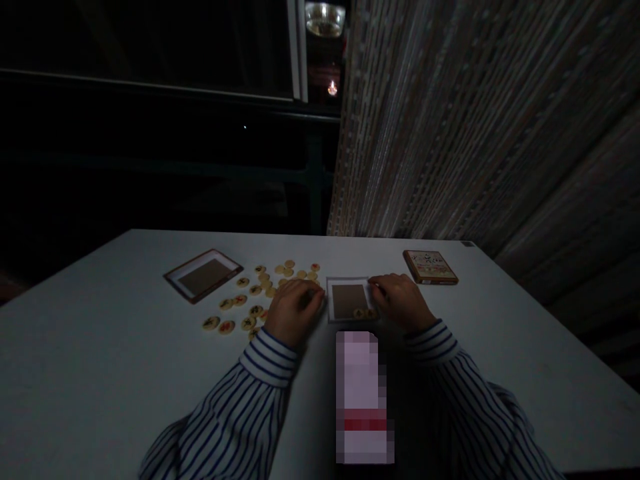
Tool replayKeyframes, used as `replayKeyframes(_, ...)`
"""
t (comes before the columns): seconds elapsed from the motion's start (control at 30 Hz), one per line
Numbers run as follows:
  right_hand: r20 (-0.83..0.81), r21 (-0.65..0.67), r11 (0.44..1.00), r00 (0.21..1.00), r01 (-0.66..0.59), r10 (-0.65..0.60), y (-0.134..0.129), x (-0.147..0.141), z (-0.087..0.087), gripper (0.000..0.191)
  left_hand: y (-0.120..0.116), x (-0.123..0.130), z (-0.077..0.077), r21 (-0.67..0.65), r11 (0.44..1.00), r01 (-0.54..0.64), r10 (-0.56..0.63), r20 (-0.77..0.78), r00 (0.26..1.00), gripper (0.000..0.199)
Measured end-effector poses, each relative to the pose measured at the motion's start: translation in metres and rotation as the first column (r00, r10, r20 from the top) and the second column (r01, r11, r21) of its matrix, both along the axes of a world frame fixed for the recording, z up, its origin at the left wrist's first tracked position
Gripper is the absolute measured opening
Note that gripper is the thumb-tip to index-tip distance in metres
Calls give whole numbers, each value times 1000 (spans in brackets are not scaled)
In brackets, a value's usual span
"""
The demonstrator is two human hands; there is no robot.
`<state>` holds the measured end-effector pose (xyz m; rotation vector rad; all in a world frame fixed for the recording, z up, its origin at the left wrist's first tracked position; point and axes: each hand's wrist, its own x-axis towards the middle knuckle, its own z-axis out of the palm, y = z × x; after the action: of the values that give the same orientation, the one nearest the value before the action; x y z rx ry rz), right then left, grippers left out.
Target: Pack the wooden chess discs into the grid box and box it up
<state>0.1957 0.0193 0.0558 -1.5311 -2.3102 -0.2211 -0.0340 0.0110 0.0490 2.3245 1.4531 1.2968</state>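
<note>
A shallow box tray (349,301) lies between my hands, with two round game pieces (359,313) in its near right corner. My left hand (294,308) is closed just left of this tray, beside the scattered pieces; what its fingers hold, if anything, is hidden. At the tray's right edge, my right hand (401,300) has its fingers curled together; I cannot make out anything in them. Many round wooden pieces (240,300) with red or dark marks are spread to the left of my left hand, some partly covered by it.
Another open box part (204,275) lies at the back left of the white table (125,373). A flat printed box (431,267) rests at the back right. A string curtain (400,120) hangs behind the table. A blurred pale object (361,380) is near me.
</note>
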Motion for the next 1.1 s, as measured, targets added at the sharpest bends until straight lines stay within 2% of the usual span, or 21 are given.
replayKeyframes(0.13,-6,11,1000,1000,0,0,0,0,-1,25,-3,-20,11,-19,1000,20,-20,-25,999,18)
replayKeyframes(0.23,-5,5,1000,1000,-7,7,0,0,-1,25,-3,-41,13,-25,999,29,-30,-23,999,21)
replayKeyframes(0.37,-9,9,1000,1000,-26,26,0,0,-1,24,-1,-68,5,-20,1000,-6,7,8,1000,23)
replayKeyframes(0.5,-35,5,999,998,-51,51,-1,-3,-3,23,1,-87,-6,-40,999,20,-20,0,1000,22)
replayKeyframes(0.63,-82,-3,996,992,-91,90,-3,-11,-3,20,1,-96,-15,-51,996,73,-77,-80,994,20)
replayKeyframes(0.77,-130,-14,990,982,-140,137,-3,-24,2,18,2,-99,-22,-81,994,67,-80,-175,981,20)
replayKeyframes(1.1,-26,-36,953,953,-302,302,10,-79,23,19,-5,-99,-18,-180,984,-9,-55,-345,937,27)
